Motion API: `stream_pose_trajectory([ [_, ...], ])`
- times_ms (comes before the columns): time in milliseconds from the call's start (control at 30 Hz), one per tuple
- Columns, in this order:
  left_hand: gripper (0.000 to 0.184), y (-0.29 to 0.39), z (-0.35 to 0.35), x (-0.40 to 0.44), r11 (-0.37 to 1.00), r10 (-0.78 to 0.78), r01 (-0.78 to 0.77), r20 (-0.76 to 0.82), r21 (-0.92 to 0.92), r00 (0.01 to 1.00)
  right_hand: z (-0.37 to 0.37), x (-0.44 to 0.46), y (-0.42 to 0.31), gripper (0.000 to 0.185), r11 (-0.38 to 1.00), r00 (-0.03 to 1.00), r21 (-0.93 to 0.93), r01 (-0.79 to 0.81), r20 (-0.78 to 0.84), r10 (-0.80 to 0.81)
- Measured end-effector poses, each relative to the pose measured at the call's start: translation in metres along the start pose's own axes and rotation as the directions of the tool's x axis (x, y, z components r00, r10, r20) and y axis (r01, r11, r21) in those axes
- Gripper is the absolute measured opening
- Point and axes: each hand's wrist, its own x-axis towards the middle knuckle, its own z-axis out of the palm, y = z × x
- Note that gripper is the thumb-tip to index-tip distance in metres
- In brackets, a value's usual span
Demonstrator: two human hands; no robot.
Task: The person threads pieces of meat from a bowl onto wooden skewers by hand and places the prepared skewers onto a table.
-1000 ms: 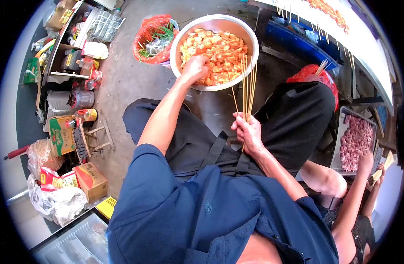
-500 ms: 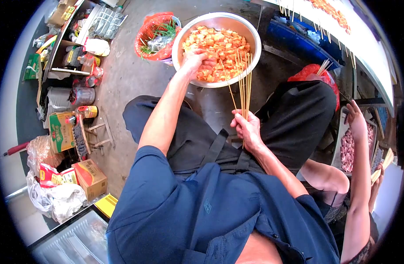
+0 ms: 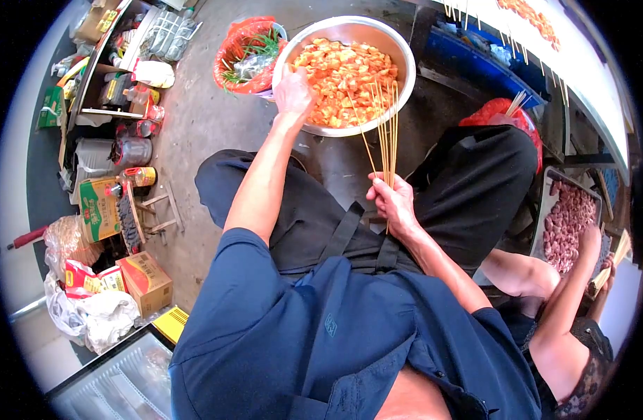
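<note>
A large metal bowl (image 3: 409, 78) full of orange-red coated meat pieces (image 3: 346, 77) stands on the floor in front of the knees. My left hand (image 3: 295, 93) is at the bowl's left side, fingers curled together over the pieces; what they pinch is hidden. Between the knees, my right hand (image 3: 393, 199) is closed around several thin wooden skewers (image 3: 386, 143). They point up, fanned out, with their upper ends over the bowl's near right part. One skewer leans left, apart from the bunch. No meat shows on them.
Left of the bowl is a red-lined bucket (image 3: 227, 59) with green stalks. Shelves of bottles and boxes (image 3: 146, 283) line the left. A white table (image 3: 580, 77) with skewers is upper right. At right, a co-worker's hand reaches a meat tray (image 3: 543, 210); the other holds skewers.
My left hand has shifted left and up within the bowl, and its fingers have curled. My right hand keeps its hold. The co-worker's raised hand has come back down to the tray.
</note>
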Motion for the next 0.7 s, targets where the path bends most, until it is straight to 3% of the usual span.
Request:
stream_pose_trajectory([
  [133,0.022,-0.006,0.008,0.003,0.997,0.024,-0.028,-0.056,-0.069,0.998,0.0,0.0,0.0,0.015,1.0,1.0,0.008,0.001,0.007,-0.001],
  [200,0.02,-0.007,0.018,0.001,0.975,0.115,-0.072,0.199,-0.211,0.973,0.001,0.001,0.0,0.015,1.0,1.0,0.009,0.001,0.008,-0.001],
  [233,0.02,-0.008,0.023,0.001,0.975,0.114,-0.071,0.2,-0.21,0.973,0.002,0.001,0.0,0.014,1.0,1.0,0.006,-0.003,0.003,0.003],
  [300,0.016,-0.009,0.035,0.001,0.951,0.282,-0.213,0.342,-0.226,0.896,0.001,0.001,0.001,0.014,1.0,1.0,0.002,-0.009,-0.005,0.009],
  [667,0.018,-0.007,0.035,-0.004,0.972,0.225,-0.163,0.461,-0.172,0.859,-0.001,0.003,0.003,0.014,0.999,1.0,0.021,-0.026,-0.014,0.026],
  [700,0.019,-0.005,0.031,-0.002,0.976,0.137,-0.027,0.519,-0.214,0.844,-0.002,0.002,0.003,0.014,0.999,1.0,0.019,-0.026,-0.014,0.027],
])
